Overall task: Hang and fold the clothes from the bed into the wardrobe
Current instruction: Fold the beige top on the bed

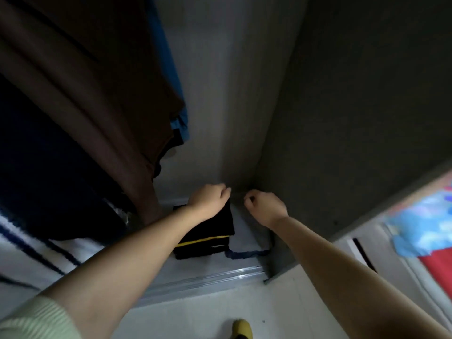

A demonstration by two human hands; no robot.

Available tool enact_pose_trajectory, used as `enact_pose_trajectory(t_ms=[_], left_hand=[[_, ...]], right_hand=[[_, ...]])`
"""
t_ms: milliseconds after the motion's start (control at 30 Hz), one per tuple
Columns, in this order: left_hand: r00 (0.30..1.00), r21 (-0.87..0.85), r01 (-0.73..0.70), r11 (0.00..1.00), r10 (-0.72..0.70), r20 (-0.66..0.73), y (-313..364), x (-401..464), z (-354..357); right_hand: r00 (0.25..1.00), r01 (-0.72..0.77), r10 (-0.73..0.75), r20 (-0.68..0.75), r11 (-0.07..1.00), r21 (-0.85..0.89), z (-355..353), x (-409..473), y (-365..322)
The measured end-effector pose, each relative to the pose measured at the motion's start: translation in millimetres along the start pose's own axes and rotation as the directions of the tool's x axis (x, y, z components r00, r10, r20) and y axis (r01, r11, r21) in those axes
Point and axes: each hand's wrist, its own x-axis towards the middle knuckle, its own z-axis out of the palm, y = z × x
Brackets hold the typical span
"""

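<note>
Both my arms reach into the open wardrobe (pixel 220 94). On its floor lies a folded black garment with a yellow stripe (pixel 208 236), and beside it on the right a folded grey one with a dark blue edge (pixel 247 238). My left hand (pixel 210 199) lies on the far end of the black garment, fingers curled over its back edge. Just right of it hovers my right hand (pixel 265 204) with its fingers curled, above the grey garment; nothing shows in it.
A brown garment (pixel 93 94), a blue one (pixel 168 69) and a dark navy one (pixel 36 179) hang at the left. The wardrobe's metal sliding track (pixel 208 277) runs across the front. A bed with colourful bedding (pixel 420 228) lies at the right. My yellow slipper (pixel 242 329) is below.
</note>
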Motion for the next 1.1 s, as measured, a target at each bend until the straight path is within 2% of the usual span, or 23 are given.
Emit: enact_pose_trajectory(t_ms=[133,233,400,500,633,833,967,1100], left_hand=[[0.971,0.063,-0.177,0.982,0.164,0.172,47.3,-12.6,12.1],[0.939,0.079,-0.292,0.953,0.270,0.213,98.2,-27.4,39.3],[0.817,-0.010,-0.496,0.869,0.470,0.335,207.5,-61.0,94.6],[0.718,-0.073,-0.582,0.810,0.554,0.421,265.3,-66.8,117.6],[0.599,-0.080,-0.700,0.710,0.644,0.476,345.1,-72.7,160.3],[0.523,-0.096,-0.756,0.647,0.685,0.507,475.9,-67.9,225.9],[0.480,-0.149,-0.759,0.634,0.700,0.529,556.5,-55.5,259.1],[0.487,-0.155,-0.759,0.633,0.709,0.510,616.3,-32.6,288.8]], right_hand=[[0.977,-0.161,0.160,-0.139,0.987,-0.002,-18.4,-60.6,28.2],[0.939,-0.309,0.300,-0.169,0.951,-0.026,-30.6,-111.3,68.7],[0.817,-0.543,0.532,-0.221,0.840,0.014,-57.5,-206.1,145.5],[0.742,-0.618,0.617,-0.262,0.781,0.089,-70.0,-246.2,181.0],[0.668,-0.697,0.705,-0.239,0.705,0.131,-92.9,-296.8,239.9],[0.575,-0.766,0.790,-0.215,0.611,0.198,-139.9,-365.4,350.9],[0.533,-0.808,0.819,-0.212,0.567,0.158,-179.7,-402.9,420.2],[0.494,-0.823,0.841,-0.219,0.534,0.193,-210.7,-418.0,476.0]])
